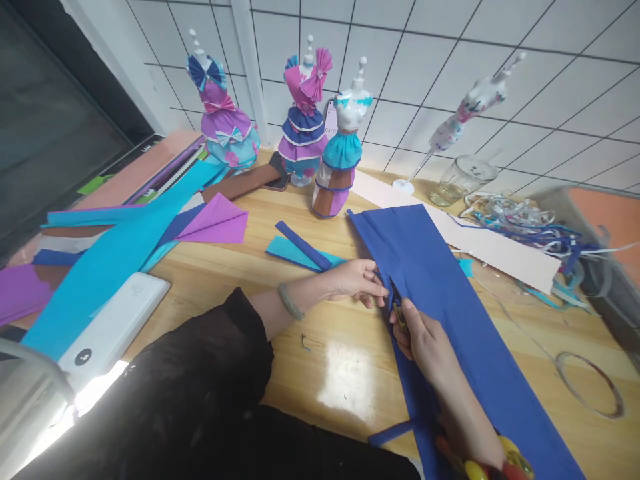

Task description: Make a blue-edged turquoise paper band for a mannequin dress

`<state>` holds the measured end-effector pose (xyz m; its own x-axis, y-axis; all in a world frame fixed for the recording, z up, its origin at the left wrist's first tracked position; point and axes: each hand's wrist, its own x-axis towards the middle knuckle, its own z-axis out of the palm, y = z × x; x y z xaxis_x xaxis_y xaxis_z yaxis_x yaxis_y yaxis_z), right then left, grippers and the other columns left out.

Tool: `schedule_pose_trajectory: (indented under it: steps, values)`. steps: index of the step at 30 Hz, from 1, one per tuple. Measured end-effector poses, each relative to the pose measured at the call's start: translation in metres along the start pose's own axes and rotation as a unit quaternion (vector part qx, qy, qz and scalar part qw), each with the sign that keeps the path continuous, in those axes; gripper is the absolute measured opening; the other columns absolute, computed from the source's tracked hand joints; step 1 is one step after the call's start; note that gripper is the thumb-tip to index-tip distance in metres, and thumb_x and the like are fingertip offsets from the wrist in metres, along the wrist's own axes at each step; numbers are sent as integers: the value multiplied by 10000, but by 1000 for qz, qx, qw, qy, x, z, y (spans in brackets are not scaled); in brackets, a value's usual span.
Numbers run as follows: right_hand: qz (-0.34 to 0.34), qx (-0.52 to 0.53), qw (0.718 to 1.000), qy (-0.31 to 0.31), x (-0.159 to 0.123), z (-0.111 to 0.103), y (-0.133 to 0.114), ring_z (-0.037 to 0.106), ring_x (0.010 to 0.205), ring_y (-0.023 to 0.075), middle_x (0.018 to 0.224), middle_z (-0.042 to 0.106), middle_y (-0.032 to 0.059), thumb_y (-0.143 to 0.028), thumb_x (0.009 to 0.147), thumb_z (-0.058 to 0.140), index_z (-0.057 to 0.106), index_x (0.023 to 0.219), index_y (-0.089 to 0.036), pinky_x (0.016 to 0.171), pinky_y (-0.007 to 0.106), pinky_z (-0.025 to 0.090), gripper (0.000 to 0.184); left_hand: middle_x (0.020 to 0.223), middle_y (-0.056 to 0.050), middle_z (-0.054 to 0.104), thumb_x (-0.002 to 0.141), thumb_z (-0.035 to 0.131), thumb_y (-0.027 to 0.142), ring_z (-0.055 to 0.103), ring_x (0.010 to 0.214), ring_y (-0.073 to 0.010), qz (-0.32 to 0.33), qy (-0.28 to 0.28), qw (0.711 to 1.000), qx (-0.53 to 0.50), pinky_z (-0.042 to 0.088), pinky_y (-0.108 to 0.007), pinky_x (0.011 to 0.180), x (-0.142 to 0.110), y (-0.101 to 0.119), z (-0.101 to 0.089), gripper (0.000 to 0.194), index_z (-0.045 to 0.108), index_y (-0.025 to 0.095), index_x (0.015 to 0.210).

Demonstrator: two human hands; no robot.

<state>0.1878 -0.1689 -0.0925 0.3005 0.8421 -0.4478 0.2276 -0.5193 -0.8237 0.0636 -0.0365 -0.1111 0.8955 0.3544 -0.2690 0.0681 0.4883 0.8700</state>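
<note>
A long dark-blue sheet (450, 307), perhaps fabric or crepe paper, lies slantwise over the right half of the table. At its left edge my left hand (356, 283) pinches the blue material, fingers closed. My right hand (425, 337) grips small scissors (399, 310) whose dark blades point up and meet the sheet beside my left fingertips. How far the blades are apart I cannot make out. Just beyond my left hand, a narrow blue strip (303, 245) rests across a turquoise piece (285, 253). Another blue strip (393, 432) lies near the front edge.
Three dressed mini mannequins (303, 127) and a tilted bare one (465, 113) stand along the tiled wall. Coloured sheets (120, 233) and a white device (120, 320) lie left. At right are a glass jar (457, 183), tangled ribbons (520, 223), a pale strip (490, 247) and a ring (590, 385).
</note>
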Motion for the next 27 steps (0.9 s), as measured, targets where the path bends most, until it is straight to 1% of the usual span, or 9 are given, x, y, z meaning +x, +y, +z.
schedule_pose_trajectory:
  steps: [5, 11, 17, 22, 27]
  values:
    - [-9, -3, 1000, 7, 3, 0, 0, 322, 343, 83, 421, 344, -76, -666, 827, 357, 478, 711, -195, 369, 233, 259, 499, 648, 32, 601, 730, 679, 130, 598, 523, -72, 4, -4, 1000, 1, 459, -188, 494, 1, -1, -1, 232, 466, 144, 819]
    - [-11, -2, 1000, 7, 6, 1, 1, 319, 335, 81, 415, 348, -75, -652, 835, 359, 466, 702, -200, 364, 230, 246, 483, 656, 31, 606, 701, 718, 166, 608, 552, -73, -9, 3, 1000, -5, 465, -186, 523, 2, -2, -2, 267, 478, 146, 817]
    - [-3, -7, 1000, 14, 5, 2, -2, 309, 336, 82, 405, 333, -76, -660, 822, 370, 458, 684, -203, 360, 229, 242, 485, 651, 32, 607, 700, 714, 166, 604, 538, -73, -7, 6, 1000, 0, 457, -183, 503, 1, -1, -1, 282, 442, 154, 775]
    - [0, -1, 1000, 8, 6, 2, -2, 296, 336, 75, 402, 322, -82, -660, 816, 382, 457, 680, -202, 359, 221, 228, 484, 634, 36, 600, 696, 716, 152, 605, 541, -73, -10, 9, 1000, -6, 463, -185, 515, 0, 0, 0, 279, 449, 151, 778]
    - [1, -9, 1000, 11, 6, 1, 0, 297, 341, 78, 397, 328, -79, -666, 817, 377, 465, 677, -202, 369, 226, 223, 492, 662, 24, 610, 705, 721, 196, 608, 546, -79, -23, 4, 1000, -20, 455, -180, 486, 1, 2, -2, 291, 448, 155, 797]
